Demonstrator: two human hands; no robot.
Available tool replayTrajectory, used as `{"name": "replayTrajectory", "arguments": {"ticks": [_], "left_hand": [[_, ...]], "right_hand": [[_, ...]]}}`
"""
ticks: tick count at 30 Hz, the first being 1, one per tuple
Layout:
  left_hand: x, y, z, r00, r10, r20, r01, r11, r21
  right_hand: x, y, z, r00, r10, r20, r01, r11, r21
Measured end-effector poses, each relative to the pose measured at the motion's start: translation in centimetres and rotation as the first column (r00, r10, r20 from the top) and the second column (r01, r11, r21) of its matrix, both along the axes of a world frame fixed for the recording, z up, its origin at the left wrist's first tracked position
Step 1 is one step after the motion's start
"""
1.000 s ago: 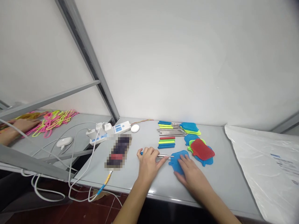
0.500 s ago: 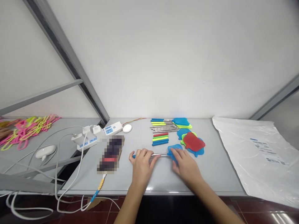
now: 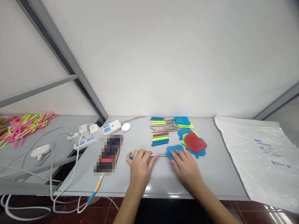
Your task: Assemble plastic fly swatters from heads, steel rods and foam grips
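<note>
A blue fly swatter with a metal rod (image 3: 158, 154) lies lengthwise in front of me, low over the table. My left hand (image 3: 140, 165) is closed around its blue handle, thumb along the rod. At the other end, my right hand (image 3: 187, 166) has its fingers over the blue mesh head (image 3: 175, 149), the thumb tucked at the lower edge. Behind my hands lie loose coloured grips (image 3: 160, 139) in red, green, yellow and blue. Metal rods (image 3: 163, 128) rest beyond them. Loose swatter heads (image 3: 196, 143) are piled on the right, red on top. Assembled swatters (image 3: 181, 120) sit at the back.
A large white plastic bag (image 3: 254, 155) covers the table's right end. On the left are a blurred phone-like object (image 3: 108, 154) with a cable, power strips (image 3: 111, 127) and a white round disc (image 3: 126, 127). Another person's hand (image 3: 2, 129) shows beside pink and yellow cords (image 3: 30, 126).
My right hand's fingers have shifted slightly on the blue swatter head, uncovering more of it. My left hand stays around the handle. The view has moved a little.
</note>
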State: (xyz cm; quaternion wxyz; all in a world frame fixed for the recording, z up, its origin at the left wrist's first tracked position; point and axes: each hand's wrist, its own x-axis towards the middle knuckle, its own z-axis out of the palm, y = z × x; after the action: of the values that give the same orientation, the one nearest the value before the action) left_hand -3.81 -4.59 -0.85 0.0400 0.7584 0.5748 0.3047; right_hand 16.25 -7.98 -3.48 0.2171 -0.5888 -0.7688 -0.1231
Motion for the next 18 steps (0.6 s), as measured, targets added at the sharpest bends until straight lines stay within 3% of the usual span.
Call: {"name": "replayTrajectory", "arguments": {"ticks": [7,18], "left_hand": [[0.0,0.2,-0.1,1.000,0.025,-0.007,-0.025,1.000,0.002],[-0.4,0.3,0.0,0.998,0.019,-0.058,-0.017,0.999,0.043]], "right_hand": [[0.5,-0.2,0.3,0.996,0.021,-0.088,-0.020,1.000,0.013],[0.8,-0.2,-1.2,0.991,0.108,-0.078,-0.116,0.988,-0.098]]}}
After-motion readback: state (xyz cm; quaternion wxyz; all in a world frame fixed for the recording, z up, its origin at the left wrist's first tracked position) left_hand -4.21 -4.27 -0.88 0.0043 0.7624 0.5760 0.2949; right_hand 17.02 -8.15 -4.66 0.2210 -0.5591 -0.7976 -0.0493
